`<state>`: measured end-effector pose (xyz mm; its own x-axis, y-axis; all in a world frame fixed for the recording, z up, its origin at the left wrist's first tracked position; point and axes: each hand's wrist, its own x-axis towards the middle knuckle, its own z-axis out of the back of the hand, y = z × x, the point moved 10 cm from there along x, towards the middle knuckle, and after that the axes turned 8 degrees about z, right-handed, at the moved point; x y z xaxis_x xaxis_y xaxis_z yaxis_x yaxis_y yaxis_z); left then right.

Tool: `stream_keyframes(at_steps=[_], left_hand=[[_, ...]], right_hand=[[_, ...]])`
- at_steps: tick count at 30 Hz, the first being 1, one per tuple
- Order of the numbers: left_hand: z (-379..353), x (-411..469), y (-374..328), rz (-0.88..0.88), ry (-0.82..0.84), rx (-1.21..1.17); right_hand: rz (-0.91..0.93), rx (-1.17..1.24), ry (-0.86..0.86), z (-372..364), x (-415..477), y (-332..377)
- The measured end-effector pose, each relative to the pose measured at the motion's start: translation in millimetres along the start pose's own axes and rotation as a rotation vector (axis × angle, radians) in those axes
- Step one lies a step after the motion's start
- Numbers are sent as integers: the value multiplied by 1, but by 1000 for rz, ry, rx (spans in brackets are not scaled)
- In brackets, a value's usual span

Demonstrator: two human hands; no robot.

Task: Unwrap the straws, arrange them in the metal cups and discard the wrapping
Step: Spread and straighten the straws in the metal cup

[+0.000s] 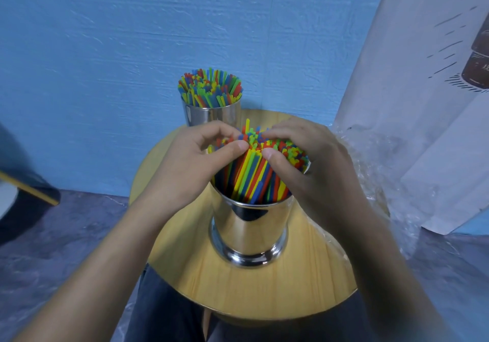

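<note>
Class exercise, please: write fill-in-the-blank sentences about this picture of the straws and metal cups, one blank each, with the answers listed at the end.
1. The near cup and far cup stand on a round ___ table.
2. The left hand and right hand grip the straws in the ___ cup.
3. The clear wrapping lies at the table's ___ edge.

Answers: wooden; near; right
</note>
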<state>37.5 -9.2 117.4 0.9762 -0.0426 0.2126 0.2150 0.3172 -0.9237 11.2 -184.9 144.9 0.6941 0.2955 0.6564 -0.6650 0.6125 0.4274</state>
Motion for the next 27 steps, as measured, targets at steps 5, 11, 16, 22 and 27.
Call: stream_keyframes(at_steps=[5,11,16,22,27], left_hand=[[0,0,-3,-14,-1,25],[7,-4,6,1,14,77],[14,-6,14,44,-19,-8],[13,-5,13,21,-30,-53],[8,-4,4,-14,-3,-71]], right_hand=[[21,-22,2,0,2,3],[11,-3,24,-3,0,0],[8,-1,18,-4,0,2],[1,7,23,-5,-1,1],[6,8,13,-3,-1,2]])
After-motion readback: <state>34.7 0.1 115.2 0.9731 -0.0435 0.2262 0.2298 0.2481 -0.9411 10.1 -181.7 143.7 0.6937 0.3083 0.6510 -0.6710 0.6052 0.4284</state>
